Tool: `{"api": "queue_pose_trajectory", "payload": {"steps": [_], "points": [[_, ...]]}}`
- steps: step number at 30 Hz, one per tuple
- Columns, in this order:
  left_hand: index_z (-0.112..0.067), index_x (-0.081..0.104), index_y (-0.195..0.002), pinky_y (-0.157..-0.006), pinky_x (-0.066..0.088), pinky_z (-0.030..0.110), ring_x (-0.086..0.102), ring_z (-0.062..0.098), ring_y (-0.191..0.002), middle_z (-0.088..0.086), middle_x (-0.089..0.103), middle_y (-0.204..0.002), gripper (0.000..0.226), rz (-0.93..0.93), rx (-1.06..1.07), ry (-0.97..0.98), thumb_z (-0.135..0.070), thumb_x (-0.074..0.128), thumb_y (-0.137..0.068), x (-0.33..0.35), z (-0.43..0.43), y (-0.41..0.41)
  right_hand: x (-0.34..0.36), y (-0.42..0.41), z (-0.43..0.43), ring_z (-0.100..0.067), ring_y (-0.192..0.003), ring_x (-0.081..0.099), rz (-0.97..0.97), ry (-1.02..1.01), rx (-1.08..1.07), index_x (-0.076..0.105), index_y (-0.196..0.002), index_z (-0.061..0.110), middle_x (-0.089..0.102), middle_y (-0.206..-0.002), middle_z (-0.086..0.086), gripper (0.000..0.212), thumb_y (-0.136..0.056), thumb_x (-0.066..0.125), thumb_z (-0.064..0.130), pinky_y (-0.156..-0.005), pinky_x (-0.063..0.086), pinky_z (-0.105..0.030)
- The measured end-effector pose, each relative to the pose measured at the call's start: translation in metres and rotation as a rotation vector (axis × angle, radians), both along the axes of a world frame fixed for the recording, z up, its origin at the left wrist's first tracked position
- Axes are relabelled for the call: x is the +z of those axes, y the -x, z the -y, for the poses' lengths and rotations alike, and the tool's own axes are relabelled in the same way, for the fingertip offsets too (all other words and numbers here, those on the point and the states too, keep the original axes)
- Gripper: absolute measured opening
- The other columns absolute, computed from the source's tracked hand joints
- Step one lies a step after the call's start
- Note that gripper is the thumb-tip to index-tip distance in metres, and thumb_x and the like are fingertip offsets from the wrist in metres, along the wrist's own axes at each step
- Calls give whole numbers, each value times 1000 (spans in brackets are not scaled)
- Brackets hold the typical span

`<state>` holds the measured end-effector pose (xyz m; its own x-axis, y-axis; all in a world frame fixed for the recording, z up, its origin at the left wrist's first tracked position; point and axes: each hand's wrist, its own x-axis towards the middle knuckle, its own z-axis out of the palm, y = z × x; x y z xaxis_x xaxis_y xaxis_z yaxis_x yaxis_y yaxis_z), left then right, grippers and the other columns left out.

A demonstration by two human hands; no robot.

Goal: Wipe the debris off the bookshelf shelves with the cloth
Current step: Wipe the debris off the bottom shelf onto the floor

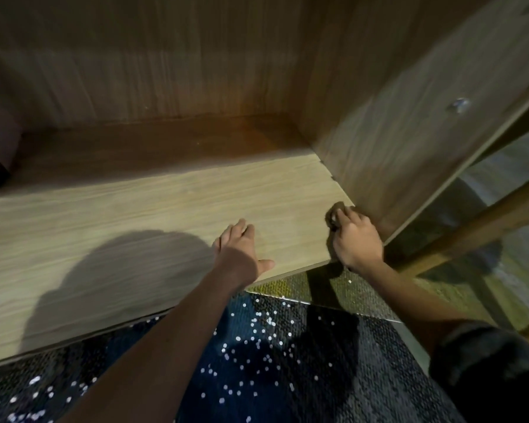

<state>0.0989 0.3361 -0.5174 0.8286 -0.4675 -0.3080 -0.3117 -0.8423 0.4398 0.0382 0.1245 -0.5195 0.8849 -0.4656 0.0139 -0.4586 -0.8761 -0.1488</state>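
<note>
A single wide-angle view comes from the person's head, facing forward and steeply down into a bookshelf compartment at close range. The shelf (pixel 135 215) crosses the middle of the frame, with the back panel (pixel 165 62) above and the side panel (pixel 409 132) at right. Both forearms enter from the bottom edge, the left hand (pixel 242 248) and right hand (pixel 356 242) near centre, over the carpet (pixel 257 361).

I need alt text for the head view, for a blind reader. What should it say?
A right hand grips a dark cloth at the front right corner of a light wooden shelf, beside the side panel. The left hand rests flat on the shelf nearby. White specks dot the dark carpet below.
</note>
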Motion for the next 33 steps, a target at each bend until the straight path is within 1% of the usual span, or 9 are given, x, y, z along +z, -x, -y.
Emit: {"api": "queue_pose_trajectory", "payload": {"steps": [3, 6, 12, 15, 17, 20, 25, 30, 33], "points": [[-15, 8, -151, -116, 2, 35, -2, 22, -144, 0, -3, -158, 87, -28, 10, 30, -43, 60, -87, 0, 0, 1, -8, -2, -70, -25, -135, 30, 74, -23, 234, 33, -143, 17, 25, -153, -3, 56, -88, 43, 17, -111, 25, -38], [-14, 9, -150, -115, 7, 30, 1, 23, -144, 2, 0, -158, 87, -112, 25, 59, -33, 64, -85, 8, 4, -4, -11, 8, -93, -19, -141, 19, 55, -70, 411, 25, -146, 21, 19, -154, 0, 56, -92, 39, 17, -117, 13, -39], [-20, 8, -150, -111, 17, 36, 11, 22, -142, -2, 6, -157, 81, 58, -2, -66, -30, 57, -87, 26, 15, -38, -3, -24, 16, -27, -141, 15, -50, -49, 27, 23, -146, 12, 18, -154, -12, 53, -96, 34, 26, -116, 13, -41], [-21, 18, -148, -110, 19, 40, 16, 22, -141, 0, 14, -155, 76, 45, -2, -82, -32, 58, -86, 23, 22, -47, -2, -15, -6, -19, -142, -17, -56, -164, 84, 1, -149, 19, -14, -156, -6, 58, -99, 28, 30, -112, -13, -44], [-23, 26, -146, -110, 18, 40, 22, 23, -138, 2, 23, -151, 72, 76, -89, -141, -37, 61, -84, 21, 24, -58, -9, 7, -19, -15, -138, -27, -34, -104, 171, -10, -148, 18, -26, -152, -3, 60, -100, 24, 31, -110, -15, -43], [-28, 23, -147, -113, 12, 41, 19, 22, -139, 0, 22, -151, 80, 95, -172, -224, -49, 64, -81, 27, 14, -74, -16, 0, -2, -20, -142, -16, -13, -100, 126, -3, -149, 16, -16, -155, -5, 58, -100, 26, 26, -114, -6, -45], [-26, 17, -148, -114, 10, 45, 11, 26, -141, 3, 10, -155, 101, 20, -93, -226, -65, 66, -69, 32, 12, -106, -21, -77, 11, -33, -142, -3, 62, -90, 43, -3, -148, 9, -13, -153, -19, 68, -95, 39, 20, -113, 5, -50], [-19, 34, -134, -112, 13, 53, 26, 31, -134, 10, 25, -144, 96, 24, -103, -348, -68, 70, -60, 23, 21, -125, -22, -146, 25, -30, -143, -7, 92, -101, 24, -5, -147, 6, -11, -154, -18, 71, -93, 40, 17, -114, 2, -46], [-13, 28, -139, -112, 15, 54, 22, 34, -136, 14, 20, -147, 102, 1, -112, -238, -59, 75, -61, 10, 17, -128, -17, -191, 26, -24, -143, -2, 70, -160, 14, 0, -148, 10, 0, -156, -10, 71, -92, 42, 20, -115, 0, -45]]}}
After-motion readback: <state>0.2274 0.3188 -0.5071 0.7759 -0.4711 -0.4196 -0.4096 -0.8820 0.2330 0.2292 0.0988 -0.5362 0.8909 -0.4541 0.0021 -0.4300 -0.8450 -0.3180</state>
